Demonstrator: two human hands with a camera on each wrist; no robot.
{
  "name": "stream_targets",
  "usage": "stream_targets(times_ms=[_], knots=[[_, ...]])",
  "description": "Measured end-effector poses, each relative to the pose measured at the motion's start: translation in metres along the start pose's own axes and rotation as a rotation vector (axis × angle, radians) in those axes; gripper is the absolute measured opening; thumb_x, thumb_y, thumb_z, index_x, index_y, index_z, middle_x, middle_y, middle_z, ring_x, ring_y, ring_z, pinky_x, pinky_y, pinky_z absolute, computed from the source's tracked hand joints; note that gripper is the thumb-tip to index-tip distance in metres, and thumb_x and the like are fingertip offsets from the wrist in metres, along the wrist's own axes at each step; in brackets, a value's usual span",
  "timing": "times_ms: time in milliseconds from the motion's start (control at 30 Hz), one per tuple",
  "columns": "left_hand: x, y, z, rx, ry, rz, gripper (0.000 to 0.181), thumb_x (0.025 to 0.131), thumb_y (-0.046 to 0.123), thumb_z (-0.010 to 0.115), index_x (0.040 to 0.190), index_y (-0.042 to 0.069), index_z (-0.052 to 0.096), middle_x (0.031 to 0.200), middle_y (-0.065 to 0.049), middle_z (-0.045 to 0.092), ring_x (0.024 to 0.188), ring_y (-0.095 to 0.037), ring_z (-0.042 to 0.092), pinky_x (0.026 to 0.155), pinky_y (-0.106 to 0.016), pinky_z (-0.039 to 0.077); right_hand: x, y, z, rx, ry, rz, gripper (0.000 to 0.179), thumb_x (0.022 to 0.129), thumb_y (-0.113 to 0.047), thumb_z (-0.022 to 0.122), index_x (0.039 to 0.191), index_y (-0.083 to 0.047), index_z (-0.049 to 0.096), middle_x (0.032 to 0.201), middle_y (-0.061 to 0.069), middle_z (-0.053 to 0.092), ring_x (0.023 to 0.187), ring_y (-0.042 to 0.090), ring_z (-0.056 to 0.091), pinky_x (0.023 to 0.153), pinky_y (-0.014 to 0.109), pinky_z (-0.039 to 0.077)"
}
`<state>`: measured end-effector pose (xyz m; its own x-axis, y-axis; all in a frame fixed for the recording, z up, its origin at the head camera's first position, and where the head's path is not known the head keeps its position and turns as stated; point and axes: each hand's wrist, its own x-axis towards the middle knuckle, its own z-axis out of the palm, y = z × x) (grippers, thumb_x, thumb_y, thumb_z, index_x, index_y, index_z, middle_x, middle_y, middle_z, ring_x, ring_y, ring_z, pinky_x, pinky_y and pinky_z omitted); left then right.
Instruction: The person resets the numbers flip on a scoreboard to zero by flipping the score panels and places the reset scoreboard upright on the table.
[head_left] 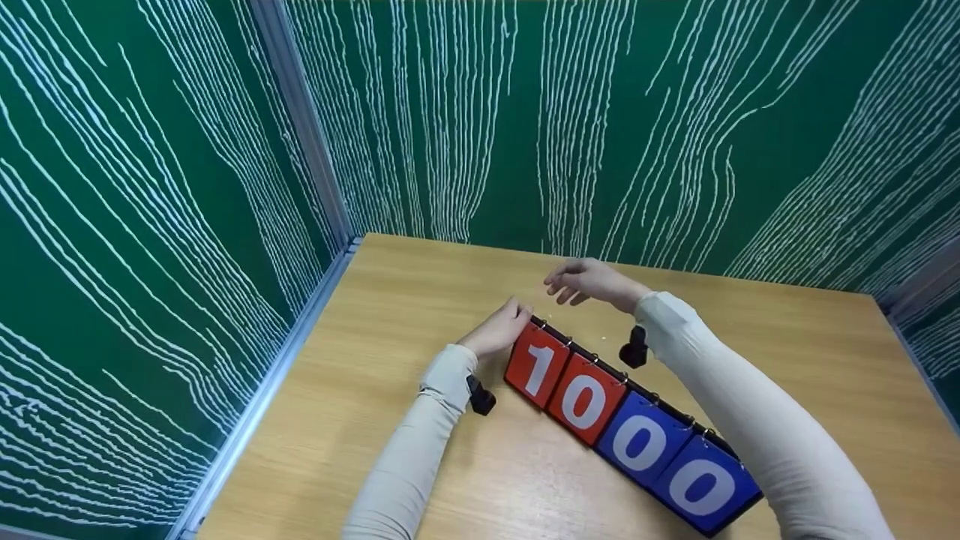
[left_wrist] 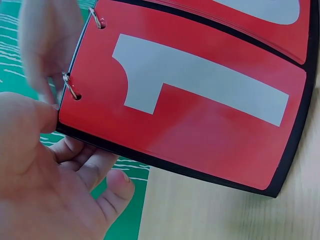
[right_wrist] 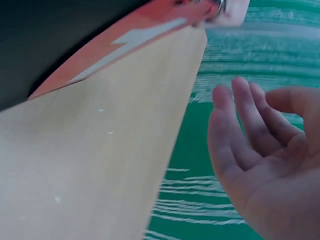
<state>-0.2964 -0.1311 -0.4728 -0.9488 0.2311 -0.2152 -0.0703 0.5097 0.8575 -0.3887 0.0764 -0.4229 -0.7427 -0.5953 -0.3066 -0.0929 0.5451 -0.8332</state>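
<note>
A tabletop flip scoreboard (head_left: 634,431) stands slantwise on the table, with red cards reading 1 and 0 and blue cards reading 0 and 0 on metal rings. My left hand (head_left: 499,330) grips its upper left corner beside the red 1 card (left_wrist: 200,105), thumb at the front edge and fingers behind, as the left wrist view shows. Behind the top edge my right hand (head_left: 596,283) hovers with loosely bent fingers, apart from the board and holding nothing. From the right wrist view, a red strip with white (right_wrist: 125,45) shows beside the dark back.
The wooden table (head_left: 300,420) lies under everything. Green panels with wavy white lines (head_left: 517,127) rise behind it and at the left, joined by a grey metal frame (head_left: 300,112). Tiny white specks (right_wrist: 101,110) lie on the tabletop behind the scoreboard.
</note>
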Motion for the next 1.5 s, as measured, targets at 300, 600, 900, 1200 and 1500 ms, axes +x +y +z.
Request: stream_targets(times_ms=[300,600,900,1200,1500], knots=[[0.001,0.000,0.002,0.008,-0.016,0.002,0.030,0.111,0.040,0.030,0.114,0.013,0.044,0.103,-0.004,0.047,0.110,-0.019,0.051,0.104,-0.040,0.040,0.010,0.033,0.001,0.053,-0.168,0.092,0.040,0.107,-0.022,0.049,0.142,-0.004,0.049,0.146,0.024,0.051,0.132,0.039,0.055,0.116,0.057,0.038],[0.001,0.000,0.000,-0.041,-0.016,-0.006,0.033,0.111,0.040,0.031,0.120,0.013,0.046,0.111,-0.005,0.050,0.118,-0.020,0.050,0.111,-0.043,0.038,0.024,0.039,0.015,-0.005,-0.310,0.197,0.047,0.101,-0.033,0.060,0.143,-0.013,0.050,0.143,0.011,0.055,0.129,0.029,0.057,0.112,0.048,0.045],[-0.002,0.000,0.000,-0.069,-0.024,-0.003,0.026,0.112,0.038,0.031,0.111,0.016,0.045,0.104,-0.004,0.049,0.110,-0.019,0.050,0.102,-0.039,0.039,0.025,0.045,0.019,-0.047,-0.393,0.340,0.050,0.102,-0.042,0.048,0.145,-0.015,0.053,0.140,0.012,0.060,0.118,0.023,0.063,0.096,0.035,0.054],[-0.003,-0.001,0.000,-0.046,-0.025,-0.015,0.025,0.111,0.040,0.032,0.113,0.017,0.043,0.104,-0.004,0.047,0.111,-0.021,0.050,0.099,-0.039,0.038,0.014,0.041,0.020,-0.024,-0.399,0.402,0.048,0.099,-0.044,0.051,0.138,-0.016,0.058,0.127,0.007,0.068,0.105,0.018,0.069,0.089,0.032,0.057],[-0.004,-0.001,-0.001,-0.059,-0.030,-0.050,0.027,0.110,0.045,0.033,0.115,0.020,0.043,0.109,-0.005,0.050,0.118,-0.022,0.049,0.106,-0.044,0.038,0.020,0.047,0.019,-0.039,-0.455,0.404,0.044,0.099,-0.043,0.050,0.132,-0.016,0.061,0.116,0.004,0.072,0.096,0.017,0.069,0.088,0.032,0.056]])
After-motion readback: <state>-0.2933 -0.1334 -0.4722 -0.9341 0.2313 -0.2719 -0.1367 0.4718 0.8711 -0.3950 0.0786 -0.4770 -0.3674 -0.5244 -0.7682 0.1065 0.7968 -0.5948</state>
